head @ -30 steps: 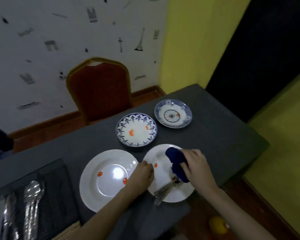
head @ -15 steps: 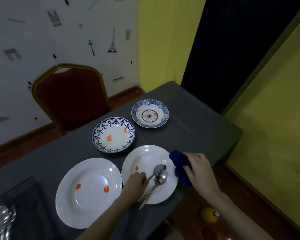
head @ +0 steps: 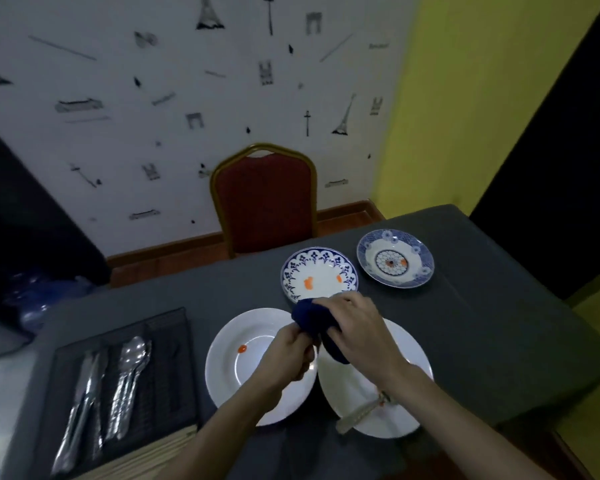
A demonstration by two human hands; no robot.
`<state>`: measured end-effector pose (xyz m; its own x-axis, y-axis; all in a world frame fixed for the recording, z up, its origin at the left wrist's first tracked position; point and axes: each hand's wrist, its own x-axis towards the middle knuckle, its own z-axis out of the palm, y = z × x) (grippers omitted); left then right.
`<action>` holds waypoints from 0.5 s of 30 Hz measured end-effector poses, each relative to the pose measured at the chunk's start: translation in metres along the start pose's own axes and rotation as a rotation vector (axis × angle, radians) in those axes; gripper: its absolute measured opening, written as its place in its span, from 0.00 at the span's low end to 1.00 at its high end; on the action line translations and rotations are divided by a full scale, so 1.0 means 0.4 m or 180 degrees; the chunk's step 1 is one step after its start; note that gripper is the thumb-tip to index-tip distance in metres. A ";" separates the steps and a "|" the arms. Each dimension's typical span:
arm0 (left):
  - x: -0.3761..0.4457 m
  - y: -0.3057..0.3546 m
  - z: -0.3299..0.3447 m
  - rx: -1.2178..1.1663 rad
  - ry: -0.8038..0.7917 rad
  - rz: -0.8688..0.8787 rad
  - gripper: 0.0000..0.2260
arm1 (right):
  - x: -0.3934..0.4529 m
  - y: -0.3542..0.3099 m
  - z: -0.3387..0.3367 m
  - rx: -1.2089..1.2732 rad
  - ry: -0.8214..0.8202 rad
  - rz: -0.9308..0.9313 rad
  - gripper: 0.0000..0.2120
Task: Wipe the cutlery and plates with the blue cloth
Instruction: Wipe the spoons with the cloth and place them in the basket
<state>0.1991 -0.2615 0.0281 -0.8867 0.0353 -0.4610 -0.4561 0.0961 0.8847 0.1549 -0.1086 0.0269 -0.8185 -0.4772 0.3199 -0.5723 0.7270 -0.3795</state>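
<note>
Both hands meet above the two white plates at the worktop's near edge. Right hand (head: 361,332) fingers curl round the blue cloth (head: 314,322); left hand (head: 290,356) fingers curl beneath it, on what cannot be told. Cutlery (head: 362,410) lies on the right white plate (head: 406,407); the left white plate (head: 229,358) carries a red spot. A cutlery tray (head: 118,382) sits at the near-left corner.
</note>
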 end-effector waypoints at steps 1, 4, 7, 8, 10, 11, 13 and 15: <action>-0.018 0.002 -0.026 -0.0062 0.0168 0.0103 0.11 | 0.022 -0.027 0.015 0.0038 0.0010 -0.0149 0.19; -0.052 0.001 -0.069 0.0030 0.0460 0.0249 0.11 | 0.082 -0.032 0.023 -0.0045 0.0149 -0.0179 0.15; -0.089 -0.003 -0.107 -0.0082 0.0709 0.0333 0.11 | 0.136 -0.075 0.038 -0.0012 0.0201 -0.0142 0.13; -0.094 -0.003 -0.120 -0.0161 0.0797 0.0342 0.11 | 0.143 -0.111 0.048 0.0063 0.0220 -0.0194 0.13; -0.099 -0.006 -0.151 -0.0341 0.0974 0.0375 0.11 | 0.136 -0.185 0.076 0.0221 0.0175 -0.0407 0.13; -0.104 -0.011 -0.167 -0.0411 0.1033 0.0407 0.11 | 0.129 -0.210 0.090 0.0252 0.0117 -0.0545 0.14; -0.118 -0.022 -0.190 -0.0469 0.1074 0.0447 0.11 | 0.138 -0.211 0.107 0.0151 0.0084 -0.0727 0.14; -0.130 -0.029 -0.204 -0.0439 0.1091 0.0460 0.12 | 0.163 -0.189 0.109 0.0061 0.0163 -0.0564 0.12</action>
<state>0.2443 -0.3455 0.0473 -0.9057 -0.2976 -0.3018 -0.3099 -0.0208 0.9506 0.1424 -0.2163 0.0385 -0.7013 -0.5709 0.4269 -0.7086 0.6239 -0.3296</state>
